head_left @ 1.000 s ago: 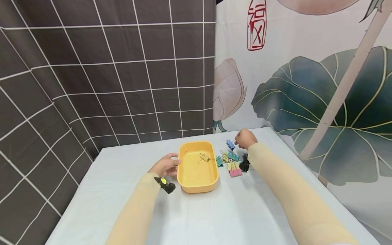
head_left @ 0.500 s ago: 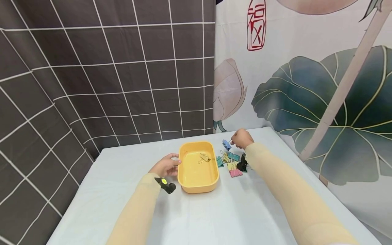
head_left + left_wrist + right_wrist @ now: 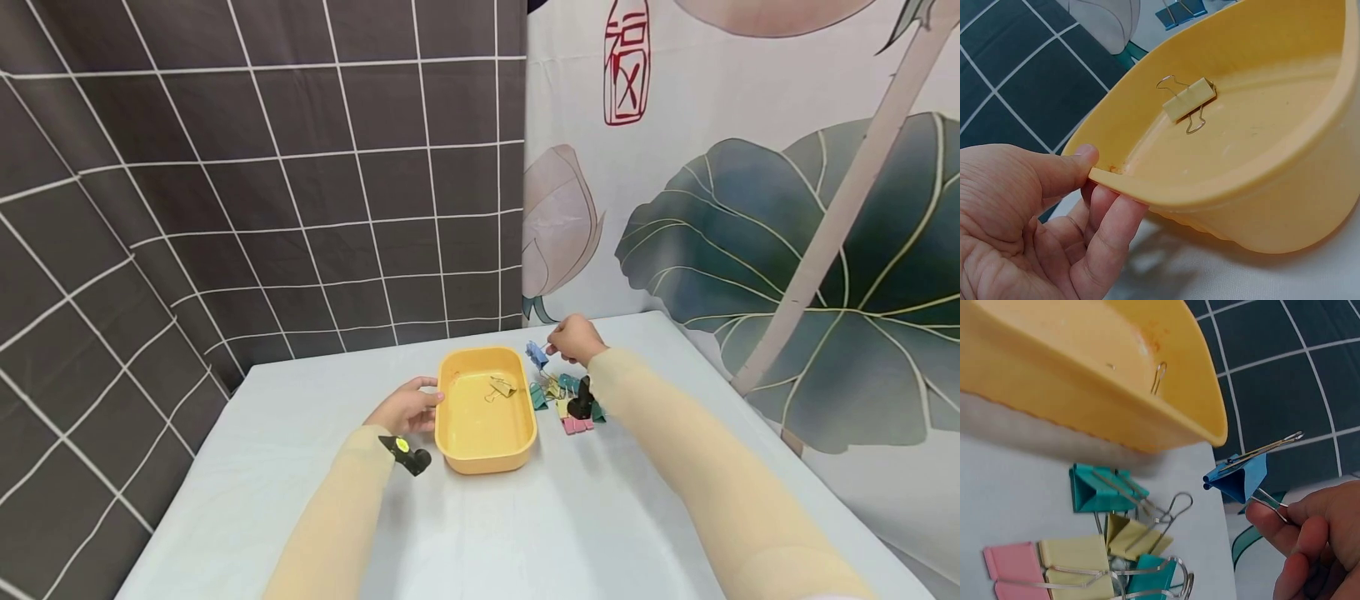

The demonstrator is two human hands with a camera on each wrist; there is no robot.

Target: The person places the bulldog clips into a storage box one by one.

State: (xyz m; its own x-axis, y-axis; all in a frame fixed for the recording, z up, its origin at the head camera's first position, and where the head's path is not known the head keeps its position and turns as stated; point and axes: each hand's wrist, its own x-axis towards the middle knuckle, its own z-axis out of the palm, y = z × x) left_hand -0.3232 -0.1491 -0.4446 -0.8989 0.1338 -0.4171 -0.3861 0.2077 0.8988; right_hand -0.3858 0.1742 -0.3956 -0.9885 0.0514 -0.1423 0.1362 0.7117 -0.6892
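Note:
A yellow tub [image 3: 484, 454] [image 3: 1285, 187] [image 3: 1116, 406] stands on the white table [image 3: 525, 533]. My left hand [image 3: 408, 406] [image 3: 1054, 219] pinches its left rim, thumb on top and fingers beneath. One yellow binder clip [image 3: 500, 386] [image 3: 1189, 100] lies inside the tub. My right hand [image 3: 573, 340] [image 3: 1307, 540] pinches the wire handle of a blue binder clip [image 3: 536, 354] [image 3: 1238, 478], held in the air just off the tub's far right corner. Below it lies a pile of binder clips [image 3: 566, 400] [image 3: 1104, 550] in teal, yellow and pink.
A dark tiled cloth [image 3: 262, 183] hangs behind the table on the left. A lotus-print cloth [image 3: 750, 167] hangs behind and to the right. Small black cameras sit on both wrists [image 3: 405, 454] [image 3: 580, 406].
My right hand has carried the blue clip leftward, from above the pile toward the tub's far right corner. The left hand and the tub have not moved.

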